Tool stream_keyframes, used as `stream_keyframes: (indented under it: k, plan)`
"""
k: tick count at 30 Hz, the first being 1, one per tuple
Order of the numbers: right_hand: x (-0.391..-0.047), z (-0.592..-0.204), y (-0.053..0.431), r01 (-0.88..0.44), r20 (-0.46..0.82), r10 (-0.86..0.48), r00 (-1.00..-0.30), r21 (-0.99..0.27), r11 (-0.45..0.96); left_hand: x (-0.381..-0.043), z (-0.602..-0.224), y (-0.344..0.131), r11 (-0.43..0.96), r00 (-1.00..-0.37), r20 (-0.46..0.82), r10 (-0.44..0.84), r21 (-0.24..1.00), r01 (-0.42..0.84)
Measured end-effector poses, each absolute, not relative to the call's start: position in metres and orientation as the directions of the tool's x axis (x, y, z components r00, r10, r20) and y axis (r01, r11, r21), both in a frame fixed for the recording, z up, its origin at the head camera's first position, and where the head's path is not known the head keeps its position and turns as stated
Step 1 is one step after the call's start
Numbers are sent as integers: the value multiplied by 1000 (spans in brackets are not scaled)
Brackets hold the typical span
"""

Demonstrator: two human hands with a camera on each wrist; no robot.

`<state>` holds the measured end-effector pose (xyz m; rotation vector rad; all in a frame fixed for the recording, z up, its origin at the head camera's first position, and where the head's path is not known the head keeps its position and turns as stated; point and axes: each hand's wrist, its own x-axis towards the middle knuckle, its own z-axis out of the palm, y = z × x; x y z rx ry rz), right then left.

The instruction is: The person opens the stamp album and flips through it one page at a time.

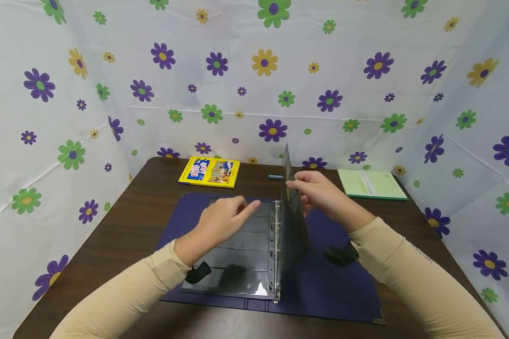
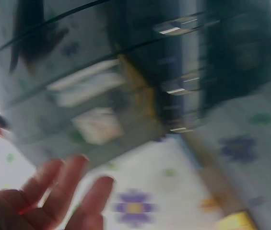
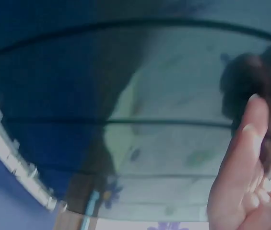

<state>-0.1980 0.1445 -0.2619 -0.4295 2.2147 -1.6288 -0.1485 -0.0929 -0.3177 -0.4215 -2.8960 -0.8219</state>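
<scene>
A dark blue ring binder (image 1: 341,287) lies spread on the table, its metal rings (image 1: 276,249) along the middle. Clear-and-dark pocket pages (image 1: 242,254) rest flat on its left half. One pocket page (image 1: 294,230) stands nearly upright over the rings. My right hand (image 1: 316,188) pinches this raised page by its outer edge, thumb on the near face in the right wrist view, where the page (image 3: 173,96) fills much of the picture. Over the left pages hovers my left hand (image 1: 222,216), holding nothing; its fingers (image 2: 73,184) are spread loosely in the left wrist view.
Behind the binder on the left lies a yellow book (image 1: 209,172). A pale green notebook (image 1: 371,183) sits at the back right. Near the raised page is a small blue stick-like object (image 1: 275,176). Flower-printed cloth (image 1: 237,70) encloses the brown table (image 1: 106,249) at back and sides.
</scene>
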Motion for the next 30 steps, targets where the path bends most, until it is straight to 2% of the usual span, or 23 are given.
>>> stream_keyframes:
  k: [3, 7, 12, 16, 18, 20, 21, 24, 26, 27, 30]
  plan:
    - [-197, -260, 126, -41, -113, -455, -883, -948, 315, -153, -286, -79, 749, -929, 203, 310, 550, 370]
    - [-196, -258, 110, -41, -114, -474, -873, -952, 305, -155, -260, -62, 717, -909, 135, 395, 574, 396]
    - [-197, -261, 106, -78, -70, -488, -870, -958, 277, -154, -253, -51, 740, -896, 102, 432, 528, 417]
    - [-197, -267, 112, -97, -42, -502, -864, -964, 248, -154, -252, -54, 753, -905, 83, 418, 526, 396]
    - [-198, -272, 120, -155, -1, -502, -865, -950, 270, -153, -250, -59, 766, -917, 75, 392, 524, 371]
    - [-198, -283, 133, -317, 98, -507, -856, -874, 367, -152, -249, -67, 782, -930, 69, 362, 520, 343]
    - [-197, -290, 141, -411, 149, -513, -845, -795, 446, -150, -248, -71, 792, -937, 56, 346, 518, 323]
    - [-192, -320, 170, -602, 251, -552, -795, -441, 666, -146, -249, -87, 819, -954, 8, 298, 512, 260]
    - [-186, -345, 189, -620, 203, -586, -785, -266, 738, -144, -250, -99, 835, -963, -38, 267, 508, 211]
    - [-182, -356, 197, -614, 148, -596, -789, -221, 758, -142, -252, -105, 844, -967, -62, 248, 503, 185]
    - [-170, -388, 216, -580, -31, -596, -802, -197, 791, -139, -259, -124, 870, -974, -124, 190, 481, 109]
